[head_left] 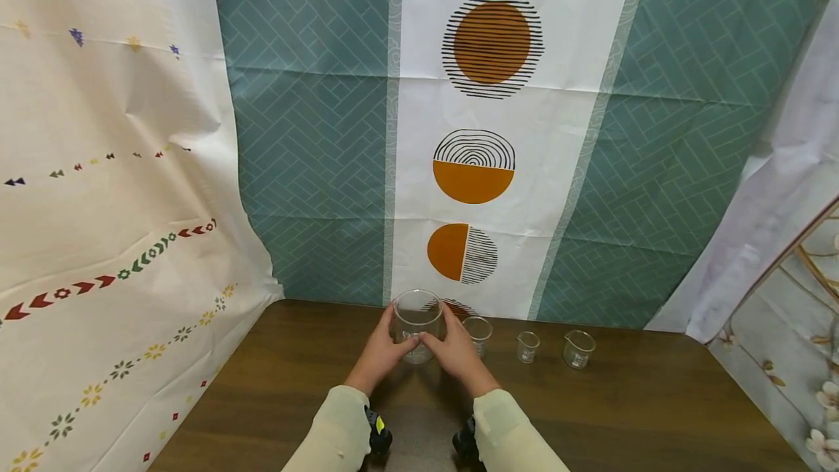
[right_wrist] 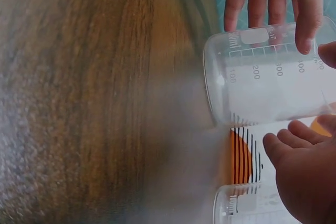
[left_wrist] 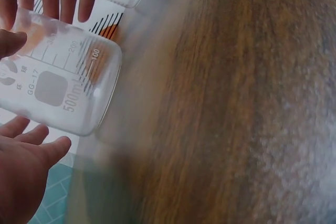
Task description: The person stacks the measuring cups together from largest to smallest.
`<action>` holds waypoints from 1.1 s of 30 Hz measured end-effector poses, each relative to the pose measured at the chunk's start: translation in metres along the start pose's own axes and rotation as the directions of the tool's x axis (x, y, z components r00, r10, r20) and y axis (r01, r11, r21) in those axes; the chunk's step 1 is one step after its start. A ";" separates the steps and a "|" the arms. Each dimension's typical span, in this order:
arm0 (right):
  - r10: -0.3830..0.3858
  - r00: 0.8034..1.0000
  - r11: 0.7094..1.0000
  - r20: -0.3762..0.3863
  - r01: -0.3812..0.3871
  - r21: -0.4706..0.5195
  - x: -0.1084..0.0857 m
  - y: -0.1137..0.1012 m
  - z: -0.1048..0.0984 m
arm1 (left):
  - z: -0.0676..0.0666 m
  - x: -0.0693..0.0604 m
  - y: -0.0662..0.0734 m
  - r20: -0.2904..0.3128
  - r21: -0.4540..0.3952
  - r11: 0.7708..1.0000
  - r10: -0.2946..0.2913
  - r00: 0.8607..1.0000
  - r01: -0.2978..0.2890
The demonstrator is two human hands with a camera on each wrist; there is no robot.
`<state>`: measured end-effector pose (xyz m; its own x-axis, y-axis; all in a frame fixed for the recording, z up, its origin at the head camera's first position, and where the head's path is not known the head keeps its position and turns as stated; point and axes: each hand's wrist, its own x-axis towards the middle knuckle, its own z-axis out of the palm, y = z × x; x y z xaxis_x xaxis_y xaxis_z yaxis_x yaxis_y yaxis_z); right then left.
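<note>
A large clear glass beaker (head_left: 417, 317), marked 500 ml, stands upright between both hands near the back of the table. My left hand (head_left: 381, 352) grips its left side, thumb across the front. From the other side my right hand (head_left: 457, 352) holds it the same way, and the two thumb tips meet. White graduations show on the beaker (left_wrist: 65, 72) in the left wrist view. Whether its base touches the tabletop, I cannot tell. Just right of my right hand is a smaller beaker (head_left: 478, 328), partly hidden by the fingers.
Farther right on the brown wooden table (head_left: 629, 406) stand a tiny beaker (head_left: 527, 348) and a low, wider beaker (head_left: 580, 350). A green and white patterned cloth (head_left: 308, 166) hangs behind the table. Pale curtain fabric (head_left: 131, 239) borders the left side.
</note>
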<state>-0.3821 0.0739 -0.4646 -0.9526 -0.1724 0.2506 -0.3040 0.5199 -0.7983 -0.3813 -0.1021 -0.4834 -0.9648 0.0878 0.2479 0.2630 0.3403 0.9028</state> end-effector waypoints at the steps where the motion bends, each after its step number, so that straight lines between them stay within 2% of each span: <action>1: -0.002 1.000 1.000 0.003 0.002 0.011 0.000 0.000 0.000 | 0.000 0.000 -0.001 0.001 0.001 1.000 0.002 1.000 -0.002; 9: -0.016 1.000 0.996 0.020 0.014 0.083 0.002 0.005 0.001 | 0.001 0.001 -0.001 0.021 -0.042 0.998 -0.039 0.999 0.040; 17: -0.047 0.999 0.992 0.017 0.044 0.117 0.002 0.005 0.002 | -0.001 0.001 0.001 0.025 -0.065 0.997 -0.031 0.999 0.033; 23: -0.051 0.999 0.988 0.010 0.049 0.146 -0.001 0.005 0.000 | 0.000 -0.001 0.003 0.022 -0.051 0.997 -0.049 0.999 0.050; 33: -0.061 0.998 0.984 0.017 0.057 0.166 -0.008 0.003 -0.003 | 0.001 -0.006 0.007 0.007 -0.049 0.998 -0.043 0.999 0.043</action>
<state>-0.3754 0.0790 -0.4675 -0.9321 -0.2176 0.2895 -0.3526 0.3627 -0.8626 -0.3735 -0.0992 -0.4788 -0.9752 0.0799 0.2063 0.2209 0.2976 0.9288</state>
